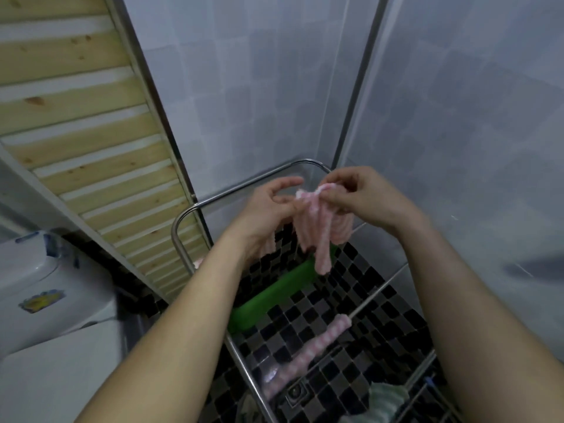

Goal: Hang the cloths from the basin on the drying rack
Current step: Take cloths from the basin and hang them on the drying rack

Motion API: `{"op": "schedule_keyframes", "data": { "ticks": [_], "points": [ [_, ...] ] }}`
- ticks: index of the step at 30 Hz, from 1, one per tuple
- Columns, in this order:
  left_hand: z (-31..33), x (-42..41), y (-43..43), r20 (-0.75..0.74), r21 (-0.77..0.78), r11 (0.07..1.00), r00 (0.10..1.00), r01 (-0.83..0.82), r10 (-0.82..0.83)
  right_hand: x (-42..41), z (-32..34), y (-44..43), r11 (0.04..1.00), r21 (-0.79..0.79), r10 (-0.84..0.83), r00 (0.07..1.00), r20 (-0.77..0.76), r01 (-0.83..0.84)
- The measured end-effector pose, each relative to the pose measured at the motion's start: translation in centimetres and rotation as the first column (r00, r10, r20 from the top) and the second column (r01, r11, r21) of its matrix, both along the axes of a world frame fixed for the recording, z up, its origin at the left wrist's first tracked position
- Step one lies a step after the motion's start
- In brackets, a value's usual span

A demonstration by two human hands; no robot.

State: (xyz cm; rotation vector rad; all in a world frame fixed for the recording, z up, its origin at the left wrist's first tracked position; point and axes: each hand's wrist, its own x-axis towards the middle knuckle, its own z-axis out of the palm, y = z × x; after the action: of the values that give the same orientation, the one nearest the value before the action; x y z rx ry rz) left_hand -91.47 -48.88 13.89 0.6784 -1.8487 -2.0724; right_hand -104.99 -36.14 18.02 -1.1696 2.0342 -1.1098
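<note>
A pink ribbed cloth (317,236) hangs bunched between my two hands above the far end of the metal drying rack (183,221). My left hand (268,209) pinches its top edge from the left, and my right hand (363,196) pinches it from the right. A second pink cloth (308,352) lies draped along a rack bar lower down. A pale green cloth (387,398) hangs on a near bar at the bottom right. The basin is not clearly in view.
A green object (274,297) lies on the black-and-grey mosaic floor (366,288) under the rack. Tiled walls close in behind and to the right. A wooden slatted panel (91,141) leans at the left, above a white appliance (45,300). A floor drain (296,392) shows below.
</note>
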Motion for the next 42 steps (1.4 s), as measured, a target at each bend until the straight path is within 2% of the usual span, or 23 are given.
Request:
{"op": "schedule_keyframes", "data": {
  "ticks": [3, 6, 9, 12, 16, 18, 20, 23, 28, 32, 38, 42],
  "points": [
    [-0.7, -1.9, -1.5, 0.095, -0.219, 0.976, 0.995, -0.001, 0.023, -2.3, -1.0, -1.5, 0.992, 0.111, -0.035, 0.978, -0.205, 0.059],
    [-1.2, -3.2, -2.5, 0.035, -0.296, 0.943, 0.985, -0.151, 0.168, -4.7, -2.3, -2.2, 0.952, 0.260, -0.028, 0.894, -0.447, 0.160],
    [-2.4, -4.0, -3.3, 0.006, -0.311, 0.923, 0.971, -0.226, 0.240, -7.0, -4.3, -2.3, 0.908, 0.341, -0.023, 0.844, -0.536, 0.242],
    [-4.0, -4.6, -4.0, -0.026, -0.304, 0.908, 0.955, -0.290, 0.296, -9.2, -6.0, -1.8, 0.887, 0.315, -0.118, 0.824, -0.554, 0.338],
    [-5.3, -5.3, -4.6, -0.054, -0.225, 0.935, 0.962, -0.274, 0.269, -11.2, -7.6, -1.7, 0.860, 0.135, -0.384, 0.798, -0.465, 0.493],
    [-5.3, -5.6, -4.3, -0.083, -0.200, 0.949, 0.969, -0.246, 0.233, -11.3, -7.8, -2.1, 0.834, 0.030, -0.531, 0.816, -0.231, 0.551],
    [-5.1, -6.1, -4.4, -0.115, -0.199, 0.952, 0.970, -0.233, 0.214, -11.5, -7.9, -2.6, 0.788, -0.032, -0.616, 0.787, -0.032, 0.615],
    [-4.8, -6.4, -4.7, -0.122, -0.204, 0.953, 0.971, -0.225, 0.203, -11.8, -7.8, -2.9, 0.782, -0.036, -0.622, 0.783, 0.018, 0.622],
    [-7.4, -6.5, -4.4, 0.099, -0.247, 0.963, 0.985, -0.110, 0.138, -12.0, -9.4, -2.7, 0.790, 0.126, -0.613, 0.771, 0.170, 0.600],
    [-8.7, -6.3, -4.0, 0.192, -0.300, 0.950, 0.971, -0.082, 0.145, -12.3, -10.5, -2.9, 0.776, 0.154, -0.629, 0.734, 0.255, 0.612],
    [-9.5, -6.9, -5.4, 0.178, -0.455, 0.864, 0.929, -0.216, 0.326, -12.6, -11.2, -5.5, 0.757, 0.057, -0.642, 0.727, 0.244, 0.650],
    [-9.7, -7.8, -7.0, 0.270, -0.635, 0.761, 0.883, -0.136, 0.384, -11.9, -11.9, -8.0, 0.833, -0.014, -0.532, 0.807, 0.256, 0.554]
  ]
}}
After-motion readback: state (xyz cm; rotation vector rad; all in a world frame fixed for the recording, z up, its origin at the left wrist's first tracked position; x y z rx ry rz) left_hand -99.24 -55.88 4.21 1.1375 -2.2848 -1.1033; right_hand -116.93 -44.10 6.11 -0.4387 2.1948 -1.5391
